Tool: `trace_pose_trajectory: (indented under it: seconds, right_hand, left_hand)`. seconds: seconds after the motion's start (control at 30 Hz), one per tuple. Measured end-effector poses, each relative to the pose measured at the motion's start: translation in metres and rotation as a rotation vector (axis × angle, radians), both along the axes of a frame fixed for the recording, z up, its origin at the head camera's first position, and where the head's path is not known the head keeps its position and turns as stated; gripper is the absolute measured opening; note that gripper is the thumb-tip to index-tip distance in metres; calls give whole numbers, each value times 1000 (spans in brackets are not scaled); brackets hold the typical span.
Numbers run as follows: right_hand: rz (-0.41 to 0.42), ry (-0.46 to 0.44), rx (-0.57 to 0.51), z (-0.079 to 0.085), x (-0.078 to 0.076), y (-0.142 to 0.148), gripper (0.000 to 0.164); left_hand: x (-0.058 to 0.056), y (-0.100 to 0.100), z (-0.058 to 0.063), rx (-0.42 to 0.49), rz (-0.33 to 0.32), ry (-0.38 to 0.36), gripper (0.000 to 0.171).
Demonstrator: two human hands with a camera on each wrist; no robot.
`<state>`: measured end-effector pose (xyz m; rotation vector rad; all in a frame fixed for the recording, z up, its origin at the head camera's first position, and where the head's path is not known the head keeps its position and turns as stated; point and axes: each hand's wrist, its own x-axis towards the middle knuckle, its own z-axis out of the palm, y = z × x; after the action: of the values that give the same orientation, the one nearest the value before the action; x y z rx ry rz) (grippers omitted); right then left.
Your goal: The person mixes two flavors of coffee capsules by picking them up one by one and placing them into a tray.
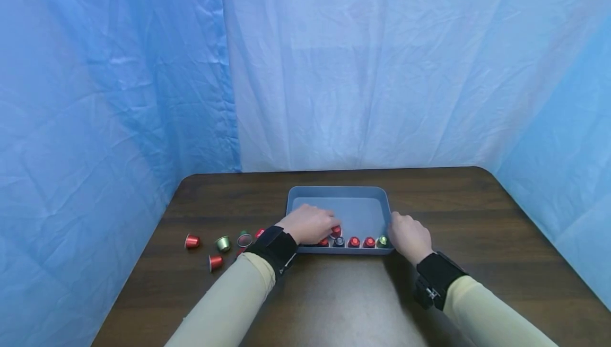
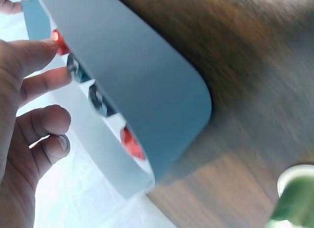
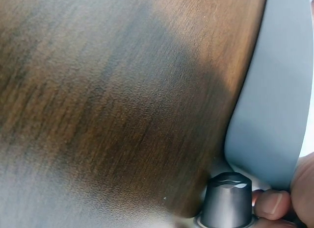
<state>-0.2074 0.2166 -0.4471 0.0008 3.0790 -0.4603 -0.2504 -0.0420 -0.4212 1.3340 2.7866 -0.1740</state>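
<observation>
Capsule (image 1: pixel 336 232), red, sits at the left hand (image 1: pixel 307 223) fingertips.

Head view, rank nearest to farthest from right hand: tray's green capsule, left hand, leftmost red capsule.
1. Green capsule: right end of the tray, beside the right hand.
2. Left hand: over the tray's left side.
3. Leftmost red capsule: on the table, far left.

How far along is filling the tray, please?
Done: capsules line the near edge of the tray. In hand: the left hand seems to pinch a red capsule; a dark capsule shows at the right hand. Remaining: loose capsules on the table, probably still to go in.
</observation>
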Motion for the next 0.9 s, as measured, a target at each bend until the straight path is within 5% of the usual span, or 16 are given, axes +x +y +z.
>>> trace_pose_trajectory:
  seconds: [0.57, 0.9]
  right_hand:
    - [-6, -2, -3, 0, 0, 3, 25]
    - [-8, 0, -1, 0, 1, 3, 24]
  left_hand:
    - [13, -50, 21, 43, 39, 57, 27]
    - [16, -70, 23, 102, 157, 43, 29]
